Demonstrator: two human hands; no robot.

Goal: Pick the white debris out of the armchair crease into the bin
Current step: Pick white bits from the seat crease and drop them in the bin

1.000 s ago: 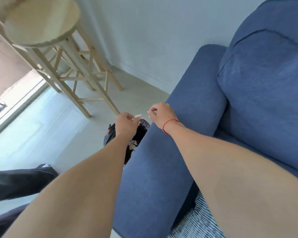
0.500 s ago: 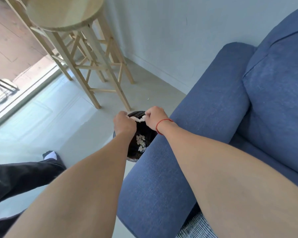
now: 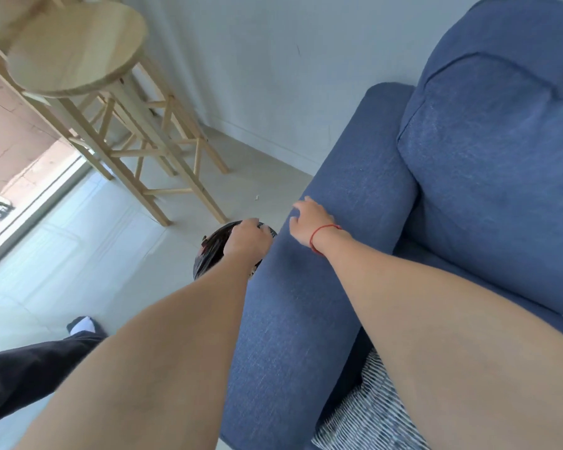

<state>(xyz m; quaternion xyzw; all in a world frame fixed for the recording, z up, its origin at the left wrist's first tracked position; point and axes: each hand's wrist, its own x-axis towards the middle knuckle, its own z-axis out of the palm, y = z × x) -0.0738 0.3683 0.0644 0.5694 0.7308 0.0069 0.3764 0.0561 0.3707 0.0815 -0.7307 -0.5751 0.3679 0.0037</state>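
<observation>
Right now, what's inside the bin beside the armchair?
The bin shows a black liner, but the left hand and forearm cover most of its opening. A pale fleck shows at its near edge; the rest of the contents are hidden.

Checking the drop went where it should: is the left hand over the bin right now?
Yes, the left hand sits directly above the black-lined bin beside the armchair's arm.

From my feed, a pale wall (image 3: 257, 53) meets a light tiled floor (image 3: 78, 254) at far, two wooden bar stools (image 3: 78, 50) stand far left, and daylight enters through a floor-level window (image 3: 23, 203) at left.
</observation>
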